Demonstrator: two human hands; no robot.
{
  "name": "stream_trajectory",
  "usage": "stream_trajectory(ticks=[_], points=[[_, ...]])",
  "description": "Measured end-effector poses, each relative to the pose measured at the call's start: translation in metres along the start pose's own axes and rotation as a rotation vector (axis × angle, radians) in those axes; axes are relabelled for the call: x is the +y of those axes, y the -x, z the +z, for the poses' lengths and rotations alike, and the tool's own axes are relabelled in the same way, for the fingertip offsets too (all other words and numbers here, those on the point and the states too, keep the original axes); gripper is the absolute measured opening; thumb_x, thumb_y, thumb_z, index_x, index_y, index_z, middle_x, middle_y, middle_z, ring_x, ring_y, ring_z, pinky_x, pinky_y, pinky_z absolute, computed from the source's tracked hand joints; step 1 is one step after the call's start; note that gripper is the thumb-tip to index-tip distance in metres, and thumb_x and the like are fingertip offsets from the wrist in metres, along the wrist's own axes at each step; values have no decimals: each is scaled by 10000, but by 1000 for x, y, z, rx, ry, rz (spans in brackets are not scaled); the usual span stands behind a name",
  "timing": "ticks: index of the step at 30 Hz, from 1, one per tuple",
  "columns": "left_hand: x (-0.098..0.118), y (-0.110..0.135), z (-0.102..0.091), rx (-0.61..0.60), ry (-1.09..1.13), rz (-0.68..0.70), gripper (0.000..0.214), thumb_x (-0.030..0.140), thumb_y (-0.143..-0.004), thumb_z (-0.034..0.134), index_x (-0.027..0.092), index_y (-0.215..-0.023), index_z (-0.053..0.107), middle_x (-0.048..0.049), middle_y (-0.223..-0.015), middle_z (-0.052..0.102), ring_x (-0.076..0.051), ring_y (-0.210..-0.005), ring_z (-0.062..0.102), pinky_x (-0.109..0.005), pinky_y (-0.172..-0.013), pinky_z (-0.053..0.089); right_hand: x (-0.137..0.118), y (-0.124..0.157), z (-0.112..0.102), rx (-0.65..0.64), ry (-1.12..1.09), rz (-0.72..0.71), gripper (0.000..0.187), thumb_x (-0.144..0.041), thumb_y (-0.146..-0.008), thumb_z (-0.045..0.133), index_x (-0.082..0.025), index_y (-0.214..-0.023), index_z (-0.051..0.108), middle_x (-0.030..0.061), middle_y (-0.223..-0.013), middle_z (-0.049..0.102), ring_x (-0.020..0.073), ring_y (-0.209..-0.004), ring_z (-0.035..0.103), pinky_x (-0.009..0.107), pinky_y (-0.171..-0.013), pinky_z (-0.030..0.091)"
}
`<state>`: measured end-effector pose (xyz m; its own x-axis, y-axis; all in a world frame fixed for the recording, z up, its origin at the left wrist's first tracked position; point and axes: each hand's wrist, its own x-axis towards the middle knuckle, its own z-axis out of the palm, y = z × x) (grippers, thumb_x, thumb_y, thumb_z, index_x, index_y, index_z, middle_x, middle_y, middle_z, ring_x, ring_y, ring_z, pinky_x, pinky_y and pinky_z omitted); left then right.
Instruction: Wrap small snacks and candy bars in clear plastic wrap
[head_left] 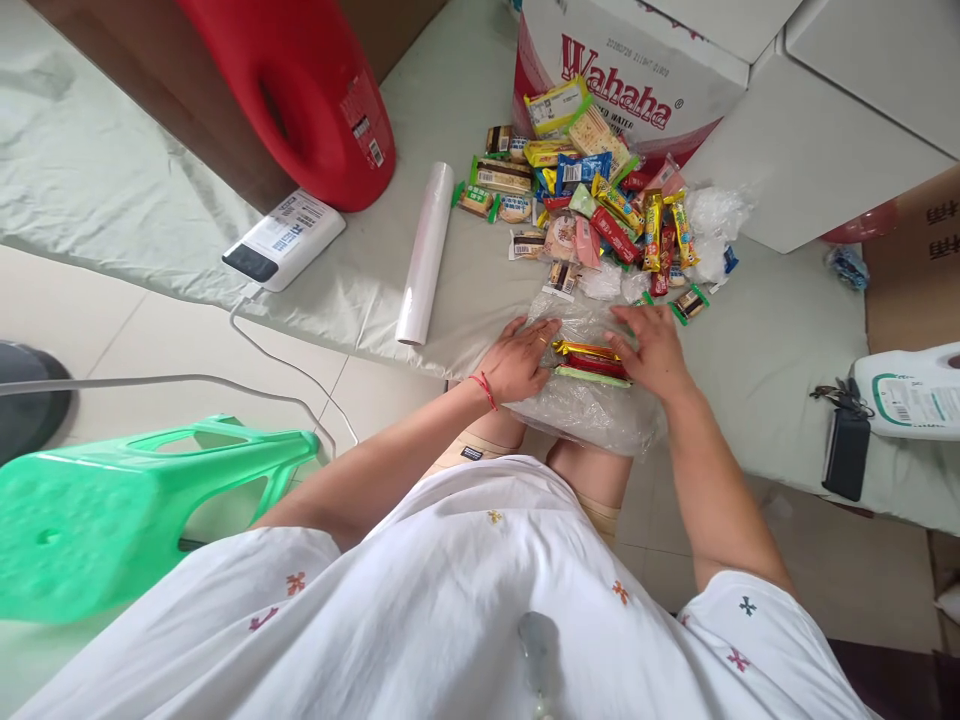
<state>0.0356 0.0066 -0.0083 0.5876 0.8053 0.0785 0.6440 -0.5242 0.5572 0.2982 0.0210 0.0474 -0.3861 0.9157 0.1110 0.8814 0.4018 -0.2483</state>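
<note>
My left hand (pixel 519 355) lies flat on a clear plastic bag (pixel 592 405) at the front edge of the covered surface, fingers stretched out. My right hand (pixel 651 350) rests on the same bag from the right, fingers spread and curved over it. Between the two hands, inside or on the bag, lie a few wrapped snack bars (pixel 592 360), yellow, red and green. Beyond the hands sits a pile of several assorted snack packets (pixel 592 205).
A roll of clear plastic (pixel 425 252) lies left of the pile. A white device (pixel 283 240) and a red jug (pixel 307 85) stand further left. A Wahaha carton (pixel 637 75) is behind the pile. A green plastic stool (pixel 127 505) lies at lower left, a white bottle (pixel 911 392) at right.
</note>
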Motion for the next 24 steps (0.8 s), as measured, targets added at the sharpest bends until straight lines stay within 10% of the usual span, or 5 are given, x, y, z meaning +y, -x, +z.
stream_trajectory(ticks=[6,12,18,24], points=[[-9,3,-2,37,110,55,805,322,-833,518,133,-1601,365,-165,-1614,478,-302,-1524,418,-507,-1303,191,19,-31,8,-141,107,-18,561,-339,-911,608,-171,-1445,601,146,-1202,723,375,-1141,490,521,-964,374],[-8,6,-2,69,58,106,782,555,-873,624,168,-1533,464,-190,-1616,458,-360,-1555,346,-584,-1305,129,13,-39,1,-63,42,-14,209,-300,-925,595,-199,-976,771,109,-889,706,334,-1053,506,492,-941,370],[-4,8,4,180,-15,40,659,527,-861,703,192,-1409,557,-189,-1588,472,-365,-1587,273,-622,-1304,138,-7,-4,-20,-54,-35,-194,264,-271,-997,509,-210,-991,766,92,-922,643,269,-956,515,393,-846,428],[-1,12,5,250,-78,-4,756,550,-908,657,253,-1563,423,-198,-1689,312,-391,-1620,164,-688,-1279,97,-29,49,9,-202,-40,-269,341,-214,-1034,472,-288,-1165,778,79,-1072,704,232,-986,581,363,-847,420]])
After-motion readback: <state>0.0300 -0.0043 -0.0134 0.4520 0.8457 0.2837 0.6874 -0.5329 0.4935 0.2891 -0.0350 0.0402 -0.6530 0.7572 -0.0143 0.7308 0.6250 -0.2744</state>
